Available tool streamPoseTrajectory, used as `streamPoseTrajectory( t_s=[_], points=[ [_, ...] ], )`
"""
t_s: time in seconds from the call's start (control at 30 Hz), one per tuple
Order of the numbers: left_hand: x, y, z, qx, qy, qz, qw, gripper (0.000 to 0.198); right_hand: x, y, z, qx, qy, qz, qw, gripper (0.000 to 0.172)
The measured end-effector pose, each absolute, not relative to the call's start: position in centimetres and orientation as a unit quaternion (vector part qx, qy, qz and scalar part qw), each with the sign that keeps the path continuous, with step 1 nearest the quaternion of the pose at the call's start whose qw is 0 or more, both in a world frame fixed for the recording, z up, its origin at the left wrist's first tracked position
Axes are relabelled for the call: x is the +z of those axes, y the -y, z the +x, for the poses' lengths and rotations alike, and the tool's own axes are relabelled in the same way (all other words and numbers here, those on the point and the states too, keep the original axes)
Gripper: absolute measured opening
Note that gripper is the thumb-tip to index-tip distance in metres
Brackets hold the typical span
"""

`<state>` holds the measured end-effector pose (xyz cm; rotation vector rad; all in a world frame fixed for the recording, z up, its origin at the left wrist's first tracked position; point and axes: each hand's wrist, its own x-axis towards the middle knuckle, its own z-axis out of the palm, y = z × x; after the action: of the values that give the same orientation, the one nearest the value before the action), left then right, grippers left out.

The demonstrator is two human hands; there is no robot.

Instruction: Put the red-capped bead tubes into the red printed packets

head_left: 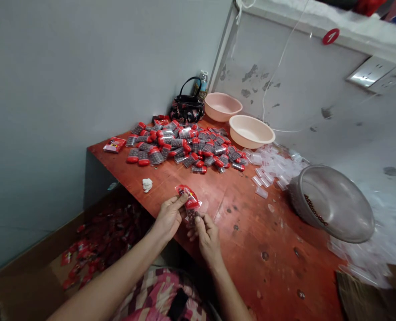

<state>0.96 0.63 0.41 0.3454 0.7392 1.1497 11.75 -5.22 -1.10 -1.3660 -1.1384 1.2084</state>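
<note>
Left hand (169, 216) pinches the red sachet (188, 197); right hand (207, 236) grips a vial (191, 216) beneath it. Keep them aligned. Vial pile (184, 145) lies at 12 o'clock

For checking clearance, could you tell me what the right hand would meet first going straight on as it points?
The right hand touches the red packet; beyond, probably the pile of red-capped tubes, though depth is unclear.
</note>
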Motion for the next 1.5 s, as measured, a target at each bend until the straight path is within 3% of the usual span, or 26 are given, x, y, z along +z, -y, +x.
streamPoseTrajectory(
  t_s=[0.27,0.47,0.67,0.87,1.07,1.3,1.5],
  points=[
    [-0.1,-0.3,0.8,0.483,-0.357,0.225,0.767,0.016,-1.8,5.5,12.0,0.398,0.512,-0.601,0.467,0.022],
    [-0.1,-0.9,0.1,0.442,-0.358,0.312,0.761,0.020,-1.8,5.2,11.9,0.540,0.443,-0.523,0.488,0.027],
    [0.0,-0.8,0.4,0.470,-0.387,0.316,0.728,0.017,-1.4,5.1,11.5,0.448,0.446,-0.573,0.521,0.026],
    [0.4,-0.7,0.4,0.429,-0.352,0.311,0.771,0.025,-1.9,4.8,11.3,0.584,0.359,-0.489,0.540,0.027],
    [-0.3,-0.3,1.0,0.443,-0.377,0.318,0.748,0.020,-1.8,4.8,11.4,0.480,0.402,-0.559,0.543,0.023],
    [0.3,0.2,0.9,0.450,-0.372,0.274,0.764,0.022,-1.6,4.5,11.2,0.588,0.324,-0.460,0.582,0.024],
    [0.0,1.0,1.0,0.443,-0.363,0.242,0.783,0.018,-1.5,4.8,11.9,0.582,0.328,-0.473,0.574,0.020]
  ],
)
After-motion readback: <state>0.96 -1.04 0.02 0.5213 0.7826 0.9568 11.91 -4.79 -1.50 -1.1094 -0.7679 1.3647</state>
